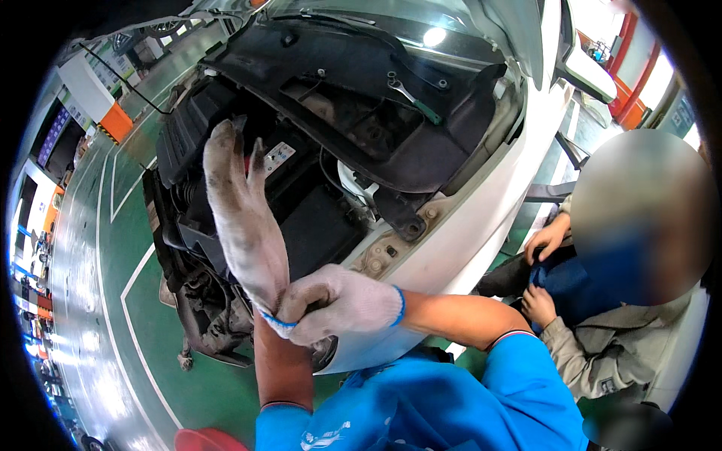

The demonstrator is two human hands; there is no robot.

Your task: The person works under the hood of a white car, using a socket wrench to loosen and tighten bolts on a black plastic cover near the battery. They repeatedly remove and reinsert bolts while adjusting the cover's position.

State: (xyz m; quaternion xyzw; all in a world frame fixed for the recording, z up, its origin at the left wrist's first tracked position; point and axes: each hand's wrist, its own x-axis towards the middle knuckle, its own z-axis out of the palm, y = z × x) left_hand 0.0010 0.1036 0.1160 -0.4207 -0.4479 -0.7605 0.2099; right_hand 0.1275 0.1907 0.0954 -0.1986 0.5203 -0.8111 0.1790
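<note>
Both my hands wear off-white knit work gloves with blue cuff edges. My left hand (pixel 244 207) is raised over the engine bay (pixel 323 225) of a white car, its fingers stretched up and the thumb apart. There are grey smudges on that glove. My right hand (pixel 342 301) is closed on the cuff of the left glove (pixel 278 319), at the left wrist. Beyond the hands, a ratchet wrench (pixel 414 98) with a green handle lies on the black plastic cowl panel (pixel 361 154). Part of a labelled battery (pixel 280 161) shows beside my left thumb.
The white fender (pixel 444 259) curves along the right of the engine bay. At right a person (pixel 594 338) in a beige jacket sits close, both hands at a dark blue cloth. A red round object (pixel 207 440) stands low on the green floor (pixel 139 282).
</note>
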